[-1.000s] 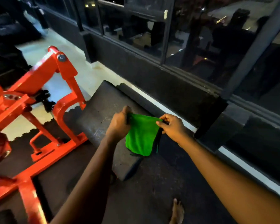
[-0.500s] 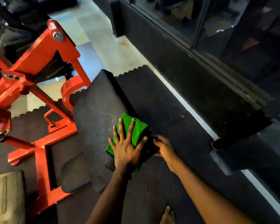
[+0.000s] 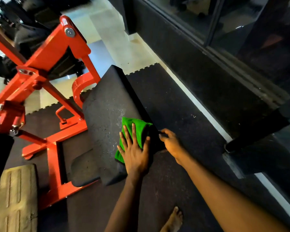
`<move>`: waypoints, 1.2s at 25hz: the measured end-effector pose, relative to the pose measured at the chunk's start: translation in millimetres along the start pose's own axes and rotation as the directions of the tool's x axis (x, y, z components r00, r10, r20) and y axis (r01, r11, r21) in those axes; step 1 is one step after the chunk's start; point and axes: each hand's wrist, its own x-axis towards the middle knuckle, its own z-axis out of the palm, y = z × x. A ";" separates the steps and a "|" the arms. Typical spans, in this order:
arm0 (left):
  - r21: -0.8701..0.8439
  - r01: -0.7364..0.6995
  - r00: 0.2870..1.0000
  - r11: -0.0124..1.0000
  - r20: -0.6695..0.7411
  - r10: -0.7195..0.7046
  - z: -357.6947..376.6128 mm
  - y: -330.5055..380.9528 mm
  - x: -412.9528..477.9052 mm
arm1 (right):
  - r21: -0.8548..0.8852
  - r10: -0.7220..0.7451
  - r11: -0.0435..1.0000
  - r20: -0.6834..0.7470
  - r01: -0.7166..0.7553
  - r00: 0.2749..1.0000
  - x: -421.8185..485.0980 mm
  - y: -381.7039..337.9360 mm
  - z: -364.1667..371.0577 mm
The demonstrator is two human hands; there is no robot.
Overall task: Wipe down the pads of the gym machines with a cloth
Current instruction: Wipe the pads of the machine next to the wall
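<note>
From the head camera, looking down: a second ago both hands held the green cloth (image 3: 135, 127) up in the air and stretched it between them. Now the cloth is down on the black pad (image 3: 105, 118) of the red machine (image 3: 52, 54). The left hand (image 3: 135, 154) lies flat on top of it, with its fingers straight and spread, and it presses the cloth onto the pad. It has stayed like that for the last half second, in about the same spot.

The right hand (image 3: 170, 141) let go of the cloth's top and is now just right of the left hand, at the pad's side edge. Its fingers are curled there. I cannot tell if they hold the pad's edge or a dark corner of the cloth.

So I think the getting-ready part is over and the wiping has only just begun. Past the left fingertips the pad has lots of little pale specks, so most of it looks unwiped. A bare foot (image 3: 174, 220) stands on the dark floor mat (image 3: 171, 101), below both hands.
</note>
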 end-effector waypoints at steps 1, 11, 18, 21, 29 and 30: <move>0.008 0.008 1.000 1.000 0.012 -0.008 2.2 0.2 -9.2 | -0.011 0.010 1.000 0.003 -0.010 1.000 -0.9 -1.6 -1.0; 0.040 0.149 0.987 0.988 0.046 -0.151 -25.1 32.0 123.6 | 0.038 0.079 0.996 0.085 -0.083 0.993 -6.9 4.4 -7.4; 0.000 0.008 1.000 1.000 -0.015 -0.008 2.1 12.7 13.1 | -0.061 -0.019 0.998 0.016 0.020 1.000 -5.0 9.3 -10.1; 0.012 0.032 0.999 0.999 0.017 -0.032 7.2 10.1 -5.3 | -0.083 -0.024 0.996 0.002 0.024 1.000 -3.0 11.9 -8.4; 0.028 0.202 0.979 0.979 0.004 -0.202 -20.9 36.3 120.7 | 0.026 0.083 0.996 0.090 -0.086 0.992 -4.1 7.2 -12.7; 0.026 0.205 0.979 0.978 -0.005 -0.205 -21.8 37.8 120.4 | 0.030 0.089 0.995 0.086 -0.092 0.992 -4.1 8.5 -12.5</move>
